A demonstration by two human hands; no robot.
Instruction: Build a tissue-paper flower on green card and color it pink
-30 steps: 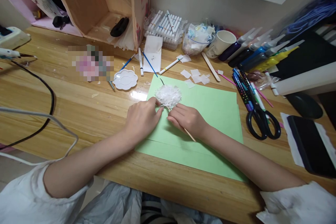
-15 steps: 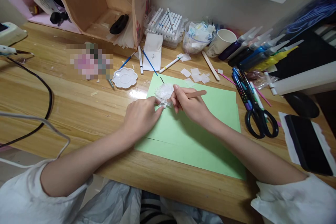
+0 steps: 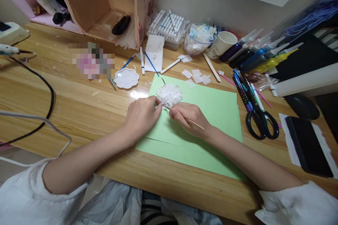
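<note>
Near: bare forearms come in from both lower corners, over the worktop (image 3: 118, 167). Left hand (image 3: 142, 116) lies palm down at the left edge of the green sheet (image 3: 208, 123), thumb and forefinger together at the near-left edge of the ruffled white piece (image 3: 169, 94); cannot tell whether they pinch it or only press. Right hand (image 3: 190, 117) has its fingers closed round a wooden stick (image 3: 196, 125).

Key relation: white piece sits on the green sheet, just beyond both sets of fingers. Roughly round, no clear long axis. Left fingers at its near-left edge, right at near-right; neither plainly nearer. Stick runs slantwise, tip at the piece's near edge, tail toward the near right.

Against half a second ago: right hand lower and off the piece, whose right side shows again; stick's tail, then raised to the right, now lies lower, slanting back nearer the wearer. Left hand much the same.

Farther: loose paper squares (image 3: 197, 76) past the sheet's far edge; box of markers (image 3: 169, 24) behind.
</note>
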